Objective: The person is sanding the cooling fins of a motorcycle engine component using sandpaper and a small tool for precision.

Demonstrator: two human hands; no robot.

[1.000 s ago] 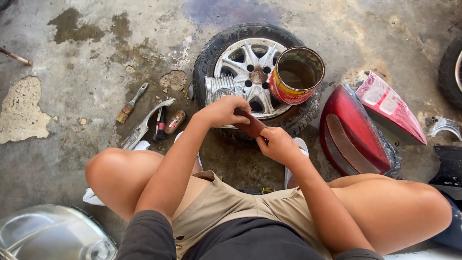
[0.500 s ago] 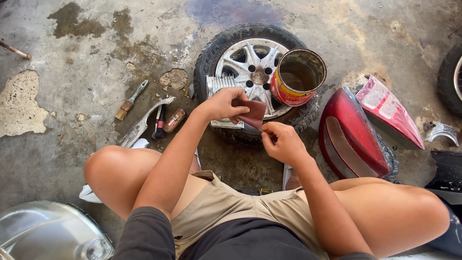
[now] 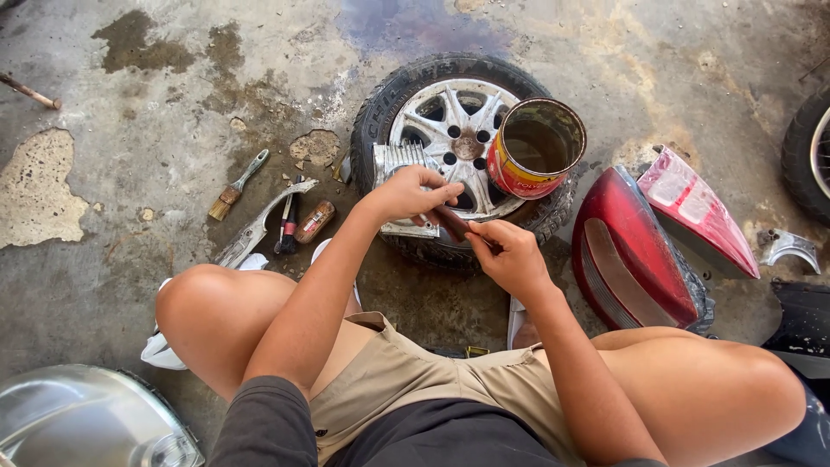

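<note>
Here both hands pinch a dark reddish-brown strip (image 3: 454, 223) taut above the wheel (image 3: 454, 143): left hand (image 3: 413, 192) and right hand (image 3: 510, 255) each grasp one end.

A stained, cracked concrete floor (image 3: 156, 112) carries a small tyre with a silver wheel (image 3: 450, 130), a paintbrush (image 3: 235, 185), a screwdriver (image 3: 288, 227), a metal bracket (image 3: 259, 227), two red tail-light covers (image 3: 640, 251) and a chrome piece (image 3: 791, 246).
</note>
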